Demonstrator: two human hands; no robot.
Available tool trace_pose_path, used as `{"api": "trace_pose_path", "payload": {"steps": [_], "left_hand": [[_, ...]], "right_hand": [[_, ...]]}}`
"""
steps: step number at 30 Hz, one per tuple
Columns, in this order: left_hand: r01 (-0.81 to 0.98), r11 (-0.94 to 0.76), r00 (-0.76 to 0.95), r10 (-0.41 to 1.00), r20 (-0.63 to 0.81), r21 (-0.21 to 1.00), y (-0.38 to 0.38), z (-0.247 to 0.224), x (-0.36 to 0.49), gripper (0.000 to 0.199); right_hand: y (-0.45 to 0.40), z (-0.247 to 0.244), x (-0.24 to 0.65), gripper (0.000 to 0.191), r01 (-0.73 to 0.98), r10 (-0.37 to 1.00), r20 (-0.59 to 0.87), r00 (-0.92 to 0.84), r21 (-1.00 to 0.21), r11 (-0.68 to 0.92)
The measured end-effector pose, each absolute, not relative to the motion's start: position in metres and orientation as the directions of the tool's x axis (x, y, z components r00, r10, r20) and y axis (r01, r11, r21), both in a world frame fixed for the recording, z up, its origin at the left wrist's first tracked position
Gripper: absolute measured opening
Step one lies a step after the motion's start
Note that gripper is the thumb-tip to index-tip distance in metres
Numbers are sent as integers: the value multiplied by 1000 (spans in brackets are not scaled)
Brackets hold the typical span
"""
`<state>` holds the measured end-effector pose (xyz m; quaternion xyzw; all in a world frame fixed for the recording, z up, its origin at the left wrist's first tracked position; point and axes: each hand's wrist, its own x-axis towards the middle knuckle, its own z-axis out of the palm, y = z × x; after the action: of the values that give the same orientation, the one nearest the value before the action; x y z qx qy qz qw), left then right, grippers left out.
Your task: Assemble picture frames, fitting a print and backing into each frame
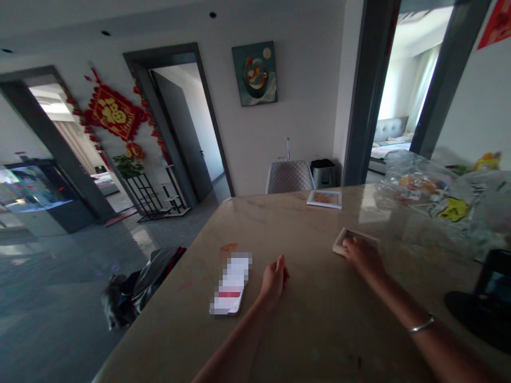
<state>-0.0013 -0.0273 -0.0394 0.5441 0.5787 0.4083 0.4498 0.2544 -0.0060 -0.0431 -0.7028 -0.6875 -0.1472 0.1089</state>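
Observation:
My left hand (273,280) rests on the stone-topped table with its fingers curled; whether anything small is inside is hidden. Just left of it lies a phone (233,284) with a lit, blurred screen. Farther right, my right hand (362,254) reaches onto a shallow, light-framed tray or box (340,242), its fingers bent over the near left part. What those fingers pinch, if anything, cannot be made out. A flat white-edged picture card (325,199) lies near the table's far edge, beyond both hands.
Clear plastic bags (423,186) with food fill the table's right side. A black stand with a device (495,287) is at the right edge. Beyond the table (255,218) are a quilted chair (290,177) and a bin (324,174). A dark bag (155,276) sits beside the left edge.

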Motion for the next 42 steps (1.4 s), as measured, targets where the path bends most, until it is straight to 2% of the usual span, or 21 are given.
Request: {"api": "trace_pose_path", "payload": {"steps": [3,6,9,13,21,29,33,38,42], "left_hand": [[243,79,-17,997,-77,967,-28,-39,-1,56],[258,51,-42,998,-41,965,-25,-42,1,57],[279,35,-74,997,-14,960,-14,-44,9,55],[286,74,-64,996,-58,955,19,-45,26,48],[460,9,-192,977,89,888,85,-49,40,47],[529,9,-227,965,131,849,92,-53,42,48],[517,9,-224,967,125,856,92,-55,41,48],[469,-14,-256,955,150,883,94,-57,40,49],[462,-41,-263,948,181,886,95,-57,38,45]], "right_hand": [[-1,-43,294,17,968,902,387,193,74,-239],[11,-42,313,22,939,853,436,285,52,-340],[37,-40,308,25,971,874,444,198,31,-236],[84,-42,280,32,998,928,368,54,-42,-41],[161,-54,257,40,998,932,359,40,-65,-18],[212,-57,280,44,997,928,366,70,-64,-50],[221,-56,287,41,998,923,382,51,-52,-33],[209,-54,272,25,996,916,395,-75,-10,86],[177,-57,250,21,985,904,397,-161,8,171]]}}
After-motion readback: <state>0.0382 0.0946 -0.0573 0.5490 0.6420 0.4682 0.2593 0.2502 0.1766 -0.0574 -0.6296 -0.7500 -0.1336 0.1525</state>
